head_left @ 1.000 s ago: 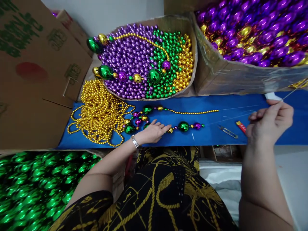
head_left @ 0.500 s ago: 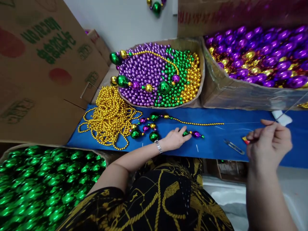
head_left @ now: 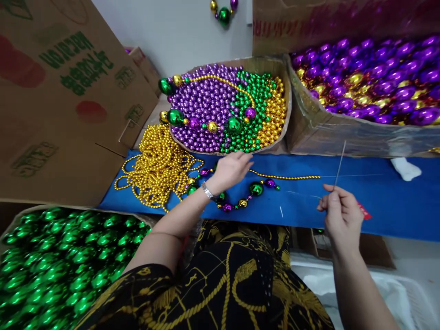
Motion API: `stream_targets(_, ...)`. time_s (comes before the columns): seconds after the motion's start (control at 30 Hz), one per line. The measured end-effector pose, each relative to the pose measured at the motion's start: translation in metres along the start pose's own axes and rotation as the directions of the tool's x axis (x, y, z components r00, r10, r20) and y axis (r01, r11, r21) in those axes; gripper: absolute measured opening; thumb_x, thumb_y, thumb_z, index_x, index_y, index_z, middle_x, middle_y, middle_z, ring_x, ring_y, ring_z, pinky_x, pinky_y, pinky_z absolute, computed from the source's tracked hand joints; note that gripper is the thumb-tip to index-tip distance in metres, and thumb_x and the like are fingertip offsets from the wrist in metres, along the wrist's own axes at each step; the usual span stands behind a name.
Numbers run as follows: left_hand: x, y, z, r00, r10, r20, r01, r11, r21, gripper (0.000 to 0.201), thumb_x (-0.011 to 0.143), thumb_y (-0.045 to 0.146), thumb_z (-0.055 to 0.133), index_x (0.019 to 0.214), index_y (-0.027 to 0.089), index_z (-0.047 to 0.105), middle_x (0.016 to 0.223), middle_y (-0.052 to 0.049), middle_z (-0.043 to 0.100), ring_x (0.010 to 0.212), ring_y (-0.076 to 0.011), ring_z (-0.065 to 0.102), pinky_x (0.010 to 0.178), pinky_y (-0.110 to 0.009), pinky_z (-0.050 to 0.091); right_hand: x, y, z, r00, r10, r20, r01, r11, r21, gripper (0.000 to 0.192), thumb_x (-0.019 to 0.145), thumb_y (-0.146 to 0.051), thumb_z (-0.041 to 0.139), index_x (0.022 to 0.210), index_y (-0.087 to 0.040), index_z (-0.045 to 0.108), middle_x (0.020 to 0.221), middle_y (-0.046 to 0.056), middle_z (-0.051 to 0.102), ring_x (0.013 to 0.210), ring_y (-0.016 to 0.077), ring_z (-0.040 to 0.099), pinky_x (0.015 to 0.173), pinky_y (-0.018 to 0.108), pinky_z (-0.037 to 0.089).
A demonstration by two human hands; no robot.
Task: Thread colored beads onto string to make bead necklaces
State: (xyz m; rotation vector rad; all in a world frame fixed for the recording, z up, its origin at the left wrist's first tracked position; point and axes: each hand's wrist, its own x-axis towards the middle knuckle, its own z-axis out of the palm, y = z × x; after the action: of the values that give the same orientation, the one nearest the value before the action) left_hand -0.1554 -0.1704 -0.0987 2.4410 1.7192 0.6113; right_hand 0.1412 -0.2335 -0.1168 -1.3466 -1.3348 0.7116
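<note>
My right hand (head_left: 343, 217) is closed in a pinch on a long thin needle (head_left: 340, 162), which points up. A fine thread trails left from these fingers. My left hand (head_left: 233, 169) is above the blue table at the front edge of the box of small beads (head_left: 206, 101). Its fingers are stretched out and nothing shows in them. Under and beside it lies a bead strand (head_left: 256, 188) of green, purple and gold beads, partly hidden by the wrist. A gold bead chain (head_left: 285, 175) runs to the right, ending in bare thread.
A heap of gold bead chains (head_left: 158, 169) lies at the left. A box of large purple and gold beads (head_left: 378, 78) stands at the right rear, and large green beads (head_left: 72, 256) fill a box at the lower left. A white scrap (head_left: 405, 169) lies at the right.
My left hand has moved up and left, off the strand's end towards the bead box. My right hand has come left with the needle. The strand now curves across the table.
</note>
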Motion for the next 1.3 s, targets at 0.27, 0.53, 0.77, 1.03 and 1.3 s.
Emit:
stream_targets(0.27,0.014,-0.057,-0.021,0.96,-0.136,-0.246,0.151,0.988,0.042,0.023,0.095,0.023,0.048,0.104,0.014,0.067,0.097,-0.011,0.07,0.09,-0.021,0.065,0.08,-0.033,0.05,-0.01,0.01,0.001,0.999,0.003,0.037,0.002,0.992,-0.128,0.029,0.096,-0.041,0.052,0.114,-0.021,0.064,0.072,-0.001,0.058,0.061,0.0106,0.056,0.061,0.027,0.049)
stream_targets(0.53,0.031,-0.029,-0.008,0.978,0.034,-0.207,-0.04,0.999,-0.027,0.02,0.095,0.024,0.049,0.101,0.016,0.066,0.094,-0.008,0.071,0.088,-0.0181,0.065,0.079,-0.031,0.051,-0.016,0.018,0.014,0.994,0.014,0.109,0.006,0.984,-0.181,0.027,0.096,-0.039,0.051,0.114,-0.022,0.064,0.082,0.002,0.065,0.062,0.01,0.058,0.061,0.026,0.05)
stream_targets(0.77,0.118,0.045,-0.004,0.926,0.272,-0.261,-0.312,0.941,-0.128,0.021,0.097,0.025,0.046,0.101,0.016,0.065,0.095,-0.008,0.069,0.091,-0.0185,0.063,0.084,-0.033,0.049,-0.016,0.016,0.015,0.997,-0.032,0.076,0.045,0.984,-0.173,0.027,0.097,-0.037,0.048,0.112,-0.02,0.064,0.069,-0.001,0.06,0.058,0.0105,0.058,0.057,0.024,0.051)
stream_targets(1.03,0.269,0.116,0.004,0.945,0.29,-0.151,-0.315,0.931,-0.186,0.019,0.091,0.013,0.052,0.105,0.009,0.064,0.099,-0.015,0.064,0.104,-0.0292,0.059,0.096,-0.048,0.042,-0.023,0.028,0.008,0.998,0.006,0.055,0.001,0.993,-0.116,0.027,0.099,-0.035,0.046,0.114,-0.02,0.063,0.071,0.0,0.061,0.058,0.0108,0.058,0.056,0.023,0.051)
stream_targets(1.3,0.314,0.148,0.031,0.978,0.192,-0.087,-0.201,0.972,-0.119,0.042,0.08,0.006,0.065,0.12,0.001,0.059,0.12,-0.027,0.058,0.117,-0.0435,0.05,0.089,-0.056,0.044,-0.019,0.029,0.007,0.998,0.032,0.049,-0.028,0.996,-0.085,0.028,0.098,-0.038,0.045,0.108,-0.021,0.064,0.066,-0.001,0.06,0.055,0.0116,0.059,0.054,0.022,0.053)
